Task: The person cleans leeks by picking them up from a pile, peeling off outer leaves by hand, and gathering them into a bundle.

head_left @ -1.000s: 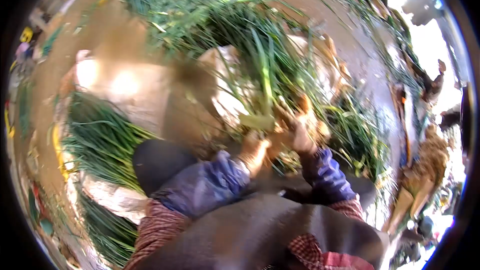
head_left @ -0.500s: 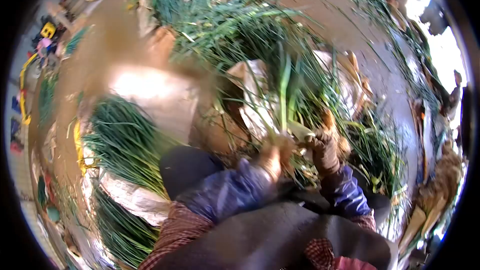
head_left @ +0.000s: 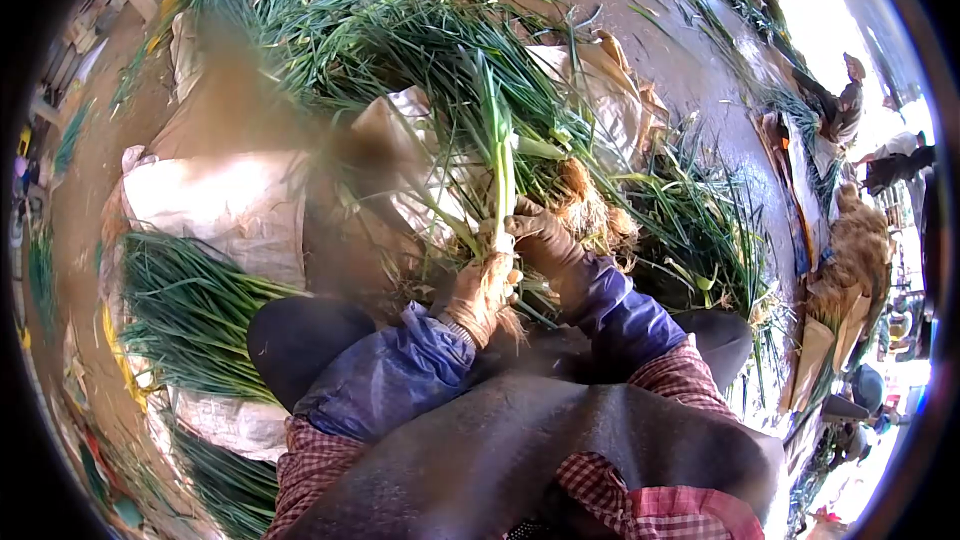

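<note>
A green onion (head_left: 503, 165) stands nearly upright before me, its pale stem low and green leaves pointing away. My left hand (head_left: 483, 298), gloved, is wrapped round its root end, and roots hang below the fingers. The gloved fingers of my right hand (head_left: 545, 236) close on the stem just above the left hand; the fingertips are partly hidden. Beside my right hand lies a clump of brown onion roots (head_left: 590, 210). The large heap of green onions (head_left: 400, 45) spreads beyond both hands.
Sorted green onions (head_left: 190, 310) lie at left by my knee, on pale sacking (head_left: 230, 425). Another sack (head_left: 605, 90) is beyond the roots. Loose leaves and trimmings (head_left: 700, 240) cover the floor at right. A seated person (head_left: 848, 105) is at far right.
The view has shifted, so the heap sits further left. My hands, blurred before, now show plainly at the stem, the left hand round the root end.
</note>
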The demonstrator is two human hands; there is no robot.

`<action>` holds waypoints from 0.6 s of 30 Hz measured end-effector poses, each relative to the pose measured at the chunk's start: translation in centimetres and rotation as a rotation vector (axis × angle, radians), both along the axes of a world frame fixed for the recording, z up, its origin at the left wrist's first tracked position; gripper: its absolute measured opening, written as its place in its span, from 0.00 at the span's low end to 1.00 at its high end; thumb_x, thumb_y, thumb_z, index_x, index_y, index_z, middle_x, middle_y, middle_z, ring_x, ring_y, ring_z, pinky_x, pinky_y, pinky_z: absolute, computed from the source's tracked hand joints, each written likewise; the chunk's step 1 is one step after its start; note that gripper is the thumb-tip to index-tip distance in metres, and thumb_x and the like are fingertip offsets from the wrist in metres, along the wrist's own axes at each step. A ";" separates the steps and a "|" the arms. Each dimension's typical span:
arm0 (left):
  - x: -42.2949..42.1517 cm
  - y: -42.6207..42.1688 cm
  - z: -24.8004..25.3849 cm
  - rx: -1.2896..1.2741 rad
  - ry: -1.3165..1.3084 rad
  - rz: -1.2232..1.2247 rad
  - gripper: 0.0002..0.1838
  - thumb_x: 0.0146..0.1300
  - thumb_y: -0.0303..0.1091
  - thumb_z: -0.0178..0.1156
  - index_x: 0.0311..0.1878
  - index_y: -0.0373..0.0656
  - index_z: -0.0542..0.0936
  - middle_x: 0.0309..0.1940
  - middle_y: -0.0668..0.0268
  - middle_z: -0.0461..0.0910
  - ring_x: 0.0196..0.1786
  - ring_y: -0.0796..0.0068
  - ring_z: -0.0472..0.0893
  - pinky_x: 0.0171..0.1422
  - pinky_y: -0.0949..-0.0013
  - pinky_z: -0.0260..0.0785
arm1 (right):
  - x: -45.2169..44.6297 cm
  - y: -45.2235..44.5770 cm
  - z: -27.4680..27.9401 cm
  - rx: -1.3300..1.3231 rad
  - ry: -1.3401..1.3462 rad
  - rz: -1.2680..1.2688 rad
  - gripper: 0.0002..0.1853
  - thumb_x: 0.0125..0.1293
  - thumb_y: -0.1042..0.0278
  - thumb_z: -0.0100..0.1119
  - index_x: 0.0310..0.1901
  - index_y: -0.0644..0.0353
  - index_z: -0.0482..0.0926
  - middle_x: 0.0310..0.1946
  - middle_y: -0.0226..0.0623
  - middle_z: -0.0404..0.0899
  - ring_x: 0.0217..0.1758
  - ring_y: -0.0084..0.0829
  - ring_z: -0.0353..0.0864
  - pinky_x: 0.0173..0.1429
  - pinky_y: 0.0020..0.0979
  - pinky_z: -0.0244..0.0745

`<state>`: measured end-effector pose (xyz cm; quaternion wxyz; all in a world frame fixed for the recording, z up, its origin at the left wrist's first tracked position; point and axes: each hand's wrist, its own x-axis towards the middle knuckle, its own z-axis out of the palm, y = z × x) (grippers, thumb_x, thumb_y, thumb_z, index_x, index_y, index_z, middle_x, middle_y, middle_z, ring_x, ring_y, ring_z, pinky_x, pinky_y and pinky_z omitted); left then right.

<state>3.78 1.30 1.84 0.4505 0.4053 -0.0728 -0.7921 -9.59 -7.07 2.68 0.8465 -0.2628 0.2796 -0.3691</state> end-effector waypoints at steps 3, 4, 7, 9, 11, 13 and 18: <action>-0.7 -1.3 -1.7 -0.081 0.147 0.190 0.21 0.64 0.47 0.59 0.51 0.41 0.74 0.34 0.67 0.78 0.30 0.74 0.77 0.32 0.69 0.74 | 0.0 0.1 2.1 -0.135 0.308 -0.107 0.16 0.57 0.76 0.64 0.47 0.65 0.76 0.35 0.33 0.81 0.35 0.26 0.80 0.42 0.28 0.76; -0.9 -1.6 -2.0 -0.098 0.288 0.305 0.21 0.64 0.47 0.59 0.52 0.42 0.74 0.37 0.68 0.78 0.34 0.74 0.78 0.35 0.69 0.76 | 0.2 0.2 3.4 -0.189 0.419 -0.119 0.14 0.58 0.76 0.63 0.47 0.66 0.76 0.33 0.32 0.80 0.32 0.24 0.79 0.36 0.27 0.77; -0.3 -1.2 -0.3 -0.228 0.046 0.182 0.16 0.63 0.36 0.60 0.51 0.42 0.74 0.38 0.69 0.77 0.38 0.74 0.79 0.38 0.68 0.77 | 0.0 0.6 4.0 -0.217 0.405 -0.150 0.13 0.61 0.75 0.62 0.48 0.66 0.76 0.34 0.32 0.80 0.31 0.23 0.79 0.33 0.23 0.75; -0.1 -1.0 0.3 -0.223 -0.008 0.118 0.14 0.61 0.28 0.62 0.50 0.38 0.77 0.40 0.66 0.80 0.41 0.76 0.78 0.47 0.74 0.72 | -0.1 1.0 4.2 -0.266 0.472 -0.149 0.12 0.62 0.74 0.61 0.47 0.65 0.76 0.33 0.31 0.80 0.31 0.23 0.79 0.33 0.23 0.75; 0.1 -0.8 2.0 -0.184 0.077 0.119 0.13 0.61 0.28 0.61 0.49 0.38 0.77 0.40 0.66 0.80 0.40 0.75 0.78 0.46 0.73 0.73 | -0.2 1.0 4.0 -0.431 0.565 -0.155 0.10 0.62 0.69 0.63 0.43 0.63 0.78 0.33 0.30 0.80 0.30 0.22 0.78 0.33 0.23 0.74; 0.7 -0.7 2.9 -0.168 0.204 0.064 0.12 0.62 0.27 0.59 0.49 0.38 0.77 0.37 0.65 0.80 0.37 0.76 0.78 0.42 0.72 0.74 | -0.8 0.7 3.8 -0.440 0.412 -0.170 0.10 0.62 0.67 0.64 0.41 0.61 0.78 0.33 0.30 0.80 0.30 0.22 0.78 0.33 0.22 0.75; 1.1 -0.9 4.6 -0.297 0.503 -0.121 0.15 0.64 0.34 0.60 0.52 0.39 0.76 0.35 0.70 0.74 0.34 0.80 0.73 0.35 0.76 0.68 | -1.8 -2.1 4.2 -0.281 0.228 -0.436 0.24 0.56 0.80 0.52 0.58 0.61 0.71 0.58 0.40 0.72 0.28 0.25 0.74 0.33 0.25 0.75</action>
